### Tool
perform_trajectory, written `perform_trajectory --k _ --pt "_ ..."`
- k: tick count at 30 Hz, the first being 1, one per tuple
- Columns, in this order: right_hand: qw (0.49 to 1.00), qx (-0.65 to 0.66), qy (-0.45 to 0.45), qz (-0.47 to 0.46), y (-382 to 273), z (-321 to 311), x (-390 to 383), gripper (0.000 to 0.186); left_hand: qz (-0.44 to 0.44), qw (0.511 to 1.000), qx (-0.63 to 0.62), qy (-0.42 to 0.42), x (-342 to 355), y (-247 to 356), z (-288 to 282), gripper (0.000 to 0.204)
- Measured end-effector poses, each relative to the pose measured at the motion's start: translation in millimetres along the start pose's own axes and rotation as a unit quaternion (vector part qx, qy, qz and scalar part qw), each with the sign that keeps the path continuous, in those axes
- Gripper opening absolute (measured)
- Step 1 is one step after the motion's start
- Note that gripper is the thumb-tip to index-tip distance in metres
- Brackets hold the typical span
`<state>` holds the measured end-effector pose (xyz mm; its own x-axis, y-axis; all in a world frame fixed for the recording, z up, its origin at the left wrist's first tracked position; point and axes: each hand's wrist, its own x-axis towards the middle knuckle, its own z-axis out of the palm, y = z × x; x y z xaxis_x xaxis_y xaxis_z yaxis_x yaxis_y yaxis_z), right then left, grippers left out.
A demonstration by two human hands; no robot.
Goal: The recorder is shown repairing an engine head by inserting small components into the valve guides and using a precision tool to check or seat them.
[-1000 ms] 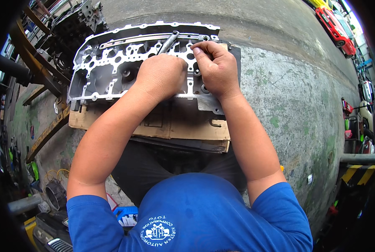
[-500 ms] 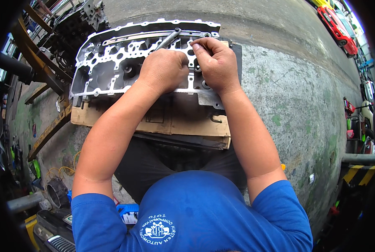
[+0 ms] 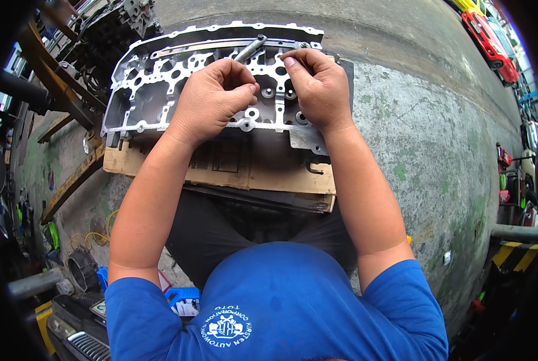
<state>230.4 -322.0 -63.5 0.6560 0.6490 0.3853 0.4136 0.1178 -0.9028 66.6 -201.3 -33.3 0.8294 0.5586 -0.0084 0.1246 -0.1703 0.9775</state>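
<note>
A silver metal cylinder head [image 3: 141, 127] with dark recesses and round openings lies before me on flattened cardboard [image 3: 248, 174]. Over its middle is my left hand [image 3: 212, 99], its fingers curled and closed toward the thumb. My right hand [image 3: 323, 90] is at the head's right part, thumb and forefinger pinched together. Whatever either pinch holds, if anything, is too small or hidden to name. A grey metal rod-shaped tool with a round end [image 3: 251, 48] rests slantwise on the far side of the cylinder head, partly behind my left hand.
An engine block [image 3: 115, 36] and a rusty brown metal stand [image 3: 70, 186] are at the left. A round dark housing [image 3: 82, 271] and a blue box [image 3: 183, 296] lie low on the left. A red car [image 3: 488, 39] stands far right on the concrete floor [image 3: 413, 126].
My left hand has moved left and turned, now showing its thumb and curled fingers, and uncovers round seats in the cylinder head. My right hand has barely shifted, still pinched.
</note>
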Motion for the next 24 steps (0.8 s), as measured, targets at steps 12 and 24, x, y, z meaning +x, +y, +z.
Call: perform_trajectory --k 12,24 --pt "1.000 -0.007 -0.020 0.021 1 0 0 0.017 0.002 1.000 -0.006 -0.030 3 -5 0 0.019" --pt "1.000 0.013 0.012 -0.012 6 3 2 0.017 -0.022 0.990 0.129 -0.048 10 4 2 0.021"
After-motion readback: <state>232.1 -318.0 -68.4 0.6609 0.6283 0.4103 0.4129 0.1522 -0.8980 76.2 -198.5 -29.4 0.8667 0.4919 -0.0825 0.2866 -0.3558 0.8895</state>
